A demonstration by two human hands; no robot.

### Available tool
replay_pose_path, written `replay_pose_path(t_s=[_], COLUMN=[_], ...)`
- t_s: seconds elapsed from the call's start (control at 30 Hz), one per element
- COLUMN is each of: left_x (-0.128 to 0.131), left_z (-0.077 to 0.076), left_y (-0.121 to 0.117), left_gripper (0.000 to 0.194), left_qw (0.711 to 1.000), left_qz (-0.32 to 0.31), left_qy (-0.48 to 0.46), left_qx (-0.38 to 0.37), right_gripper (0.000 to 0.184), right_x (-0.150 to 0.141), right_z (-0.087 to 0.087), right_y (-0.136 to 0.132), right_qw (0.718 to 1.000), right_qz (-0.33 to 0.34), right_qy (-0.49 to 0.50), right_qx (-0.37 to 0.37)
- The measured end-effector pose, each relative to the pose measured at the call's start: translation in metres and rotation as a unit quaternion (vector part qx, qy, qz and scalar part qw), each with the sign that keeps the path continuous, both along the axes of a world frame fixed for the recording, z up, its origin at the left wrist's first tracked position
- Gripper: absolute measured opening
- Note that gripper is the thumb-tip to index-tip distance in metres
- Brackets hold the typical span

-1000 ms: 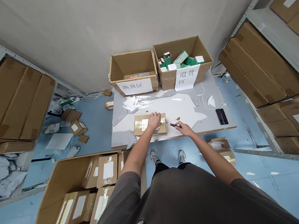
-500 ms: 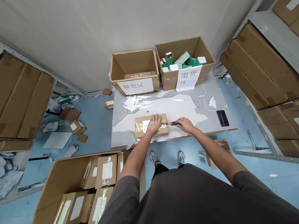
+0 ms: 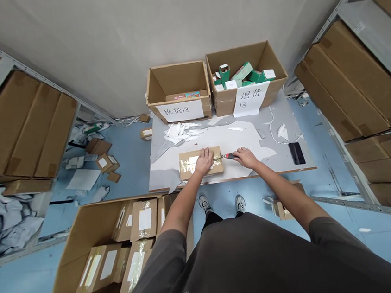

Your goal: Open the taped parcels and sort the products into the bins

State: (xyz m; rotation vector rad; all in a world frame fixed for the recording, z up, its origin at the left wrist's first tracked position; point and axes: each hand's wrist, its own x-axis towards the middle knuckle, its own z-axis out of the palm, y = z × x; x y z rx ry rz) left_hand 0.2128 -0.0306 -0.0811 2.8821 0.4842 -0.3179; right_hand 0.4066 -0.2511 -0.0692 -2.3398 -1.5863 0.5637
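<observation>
A small taped cardboard box (image 3: 185,167) lies on the table with a white label on its top. My left hand (image 3: 204,161) rests across it, holding it down, with the fingertips over the far side. To the right, my right hand (image 3: 246,157) is closed round a red and black utility knife (image 3: 230,155). The knife points left, its blade at the box's right edge along the tape line. My palm hides part of the label.
Two open cartons with paper signs stand at the back: the left carton (image 3: 209,110) and the right carton (image 3: 224,110) with green boxes. Paper scraps (image 3: 180,133) and a phone (image 3: 297,153) lie on the table. A large carton (image 3: 60,272) of parcels stands lower left. Shelves flank both sides.
The knife has drawn back rightward, from over the top of the box to its right edge. My left hand stays on the box. The whole view has shifted slightly.
</observation>
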Motion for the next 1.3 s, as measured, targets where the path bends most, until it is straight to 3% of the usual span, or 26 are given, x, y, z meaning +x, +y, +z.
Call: replay_pose_path(t_s=[0.13, 0.2, 0.3, 0.37, 0.43, 0.53, 0.67, 0.77, 0.87, 0.97, 1.07, 1.13, 1.3], left_x=[-0.007, -0.013, -0.020, -0.020, -0.015, -0.003, 0.014, 0.008, -0.024, -0.067, -0.095, -0.100, -0.096], left_z=[0.018, 0.027, 0.036, 0.038, 0.039, 0.038, 0.040, 0.045, 0.049, 0.049, 0.043, 0.039, 0.032], left_y=[0.020, 0.033, 0.046, 0.048, 0.043, 0.026, 0.002, 0.007, 0.029, 0.047, 0.049, 0.047, 0.047], left_gripper=[0.064, 0.087, 0.128, 0.133, 0.132, 0.130, 0.118, 0.102, 0.081, 0.072, 0.070, 0.071, 0.079], left_qw=[0.999, 0.995, 0.987, 0.986, 0.990, 0.988, 0.944, 0.929, 0.961, 0.994, 0.984, 0.983, 0.988], left_qz=[-0.024, -0.056, -0.086, -0.082, -0.043, 0.093, 0.285, 0.317, 0.241, 0.014, -0.127, -0.138, -0.093], left_qy=[0.025, 0.061, 0.123, 0.137, 0.131, 0.121, 0.161, 0.189, 0.125, 0.104, 0.123, 0.115, 0.108], left_qx=[-0.038, -0.058, -0.056, -0.043, -0.027, 0.001, 0.031, 0.032, 0.049, 0.024, -0.031, -0.046, -0.066], right_gripper=[0.028, 0.032, 0.041, 0.047, 0.054, 0.060, 0.061, 0.060, 0.059, 0.060, 0.060, 0.058, 0.057], right_x=[0.013, 0.011, -0.004, -0.017, -0.030, -0.048, -0.065, -0.072, -0.072, -0.071, -0.072, -0.076, -0.086], right_z=[0.009, 0.012, 0.015, 0.015, 0.015, 0.014, 0.014, 0.016, 0.019, 0.020, 0.018, 0.016, 0.014], right_y=[-0.032, -0.041, -0.038, -0.028, -0.014, 0.006, 0.028, 0.038, 0.041, 0.040, 0.038, 0.036, 0.025], right_qw=[0.997, 0.985, 0.939, 0.898, 0.860, 0.816, 0.756, 0.717, 0.704, 0.706, 0.700, 0.698, 0.693], right_qz=[-0.054, -0.111, -0.208, -0.255, -0.285, -0.318, -0.379, -0.402, -0.382, -0.367, -0.366, -0.365, -0.371], right_qy=[0.043, 0.098, 0.214, 0.290, 0.346, 0.406, 0.462, 0.499, 0.529, 0.537, 0.545, 0.554, 0.570], right_qx=[0.033, 0.083, 0.170, 0.213, 0.242, 0.261, 0.266, 0.274, 0.279, 0.281, 0.281, 0.270, 0.240])
